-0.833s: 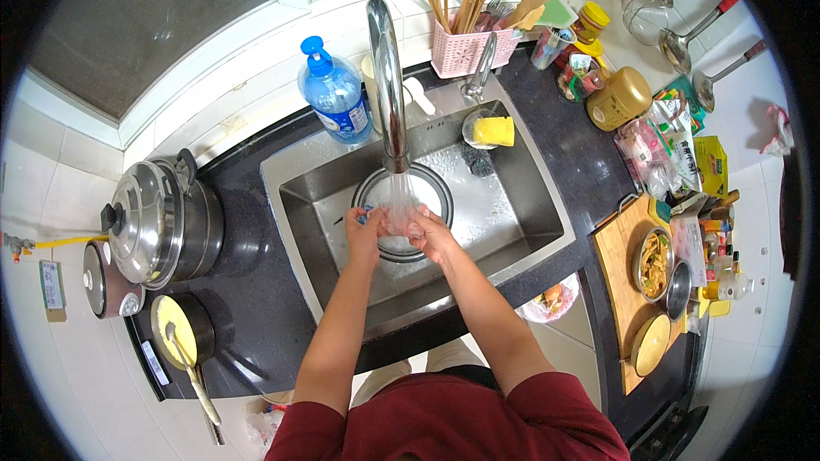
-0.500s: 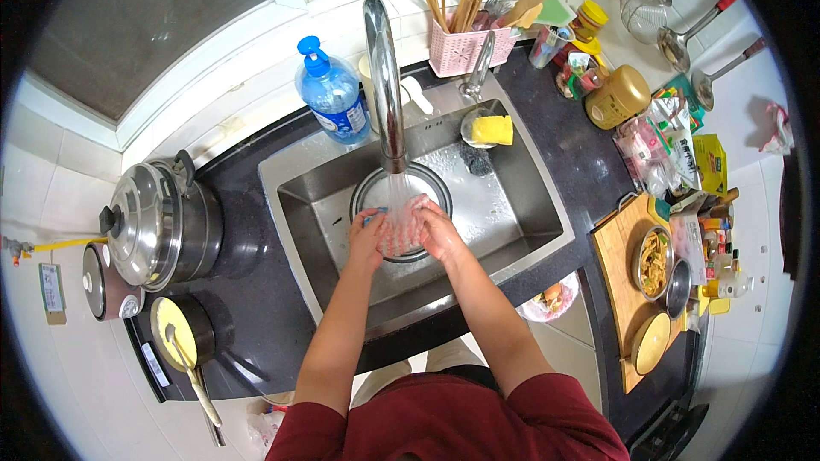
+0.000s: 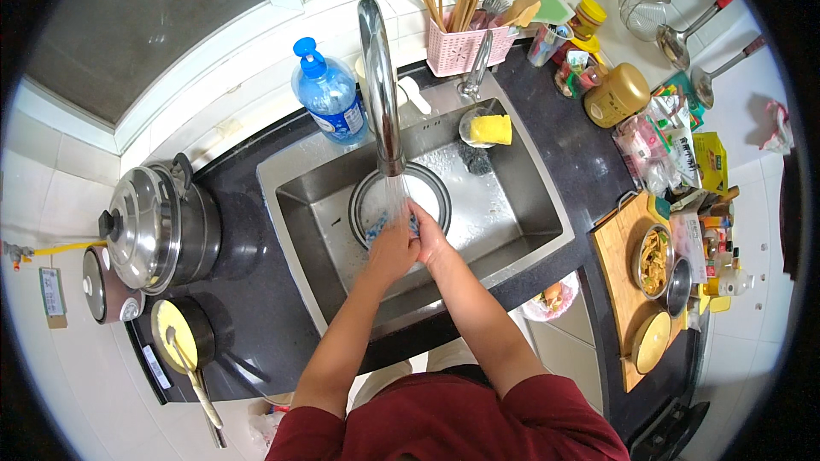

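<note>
Half a second ago my two hands were side by side with a gap below the stream; now my left hand (image 3: 393, 253) lies across against my right hand (image 3: 432, 245), and it looks closed on a blue-and-white patterned cloth (image 3: 376, 227), while I cannot tell if the right one grips it or only supports it. The cloth is left of the middle of the sink (image 3: 515, 198), under the tap (image 3: 382, 90). I judge that the rinsing continues, now with both hands pressed together.
</note>
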`<action>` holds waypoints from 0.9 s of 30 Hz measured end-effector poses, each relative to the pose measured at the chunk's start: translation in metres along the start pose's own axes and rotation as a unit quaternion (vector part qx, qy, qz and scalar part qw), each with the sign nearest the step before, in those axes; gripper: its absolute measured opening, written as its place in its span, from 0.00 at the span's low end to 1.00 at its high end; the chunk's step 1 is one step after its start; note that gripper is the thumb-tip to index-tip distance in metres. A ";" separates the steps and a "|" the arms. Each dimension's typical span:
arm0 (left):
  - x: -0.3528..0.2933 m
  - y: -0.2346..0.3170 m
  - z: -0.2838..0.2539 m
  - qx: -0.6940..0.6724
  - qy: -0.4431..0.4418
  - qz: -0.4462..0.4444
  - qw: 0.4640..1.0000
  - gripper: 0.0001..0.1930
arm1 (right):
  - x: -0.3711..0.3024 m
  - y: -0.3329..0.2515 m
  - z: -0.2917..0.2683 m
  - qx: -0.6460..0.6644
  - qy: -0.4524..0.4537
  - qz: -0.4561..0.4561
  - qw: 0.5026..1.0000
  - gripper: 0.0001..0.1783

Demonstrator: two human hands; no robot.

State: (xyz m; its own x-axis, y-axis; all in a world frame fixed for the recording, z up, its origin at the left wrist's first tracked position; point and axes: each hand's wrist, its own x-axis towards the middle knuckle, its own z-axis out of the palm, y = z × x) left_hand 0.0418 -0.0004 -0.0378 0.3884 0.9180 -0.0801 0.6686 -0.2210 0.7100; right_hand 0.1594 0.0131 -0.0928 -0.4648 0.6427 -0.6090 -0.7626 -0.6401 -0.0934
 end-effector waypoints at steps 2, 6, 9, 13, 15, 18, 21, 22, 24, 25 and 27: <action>-0.009 0.014 -0.009 -0.084 0.007 0.004 0.996 0.30 | 0.016 -0.005 -0.031 -0.015 0.017 -0.045 0.999 0.22; -0.015 -0.013 -0.005 -0.375 0.066 -0.201 0.903 0.30 | -0.009 -0.010 -0.002 0.020 0.023 -0.095 0.995 0.18; 0.001 -0.025 -0.006 -0.476 0.152 -0.286 0.817 0.28 | -0.021 -0.006 0.014 0.031 0.006 -0.064 0.997 0.21; 0.006 -0.029 -0.002 -0.564 0.135 -0.317 0.750 0.23 | -0.018 -0.009 0.013 -0.058 -0.021 -0.037 0.997 0.26; 0.003 -0.034 0.005 -0.505 0.169 -0.288 0.796 0.22 | -0.017 -0.010 0.021 -0.098 0.089 -0.081 0.988 0.26; 0.001 -0.021 0.016 -0.339 0.172 -0.215 0.899 0.19 | 0.004 -0.013 0.006 -0.008 0.165 -0.122 0.979 0.24; 0.003 -0.016 0.030 -0.163 0.140 -0.136 0.967 0.14 | 0.040 0.003 -0.030 -0.068 0.211 -0.162 0.962 0.22; 0.008 -0.020 0.039 -0.098 0.156 -0.132 0.974 0.13 | 0.060 0.017 -0.061 -0.091 0.153 -0.225 0.958 0.20; 0.023 -0.024 0.024 -0.111 0.213 -0.211 0.947 0.12 | 0.063 0.033 -0.054 -0.428 0.211 -0.175 0.861 0.20; 0.025 -0.031 0.021 -0.138 0.221 -0.226 0.939 0.12 | 0.058 0.042 -0.035 -0.430 0.238 -0.197 0.848 0.20; 0.026 -0.046 0.019 -0.187 0.238 -0.257 0.918 0.13 | 0.041 0.043 0.003 -0.348 0.242 -0.196 0.884 0.20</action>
State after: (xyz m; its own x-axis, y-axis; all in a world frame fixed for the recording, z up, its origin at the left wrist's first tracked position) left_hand 0.0334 0.0272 -0.0855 -0.2977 0.9291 -0.2195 0.3864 0.3275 0.8622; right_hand 0.1063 0.0131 -0.1190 0.1487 0.7253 -0.6721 -0.2825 -0.6202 -0.7318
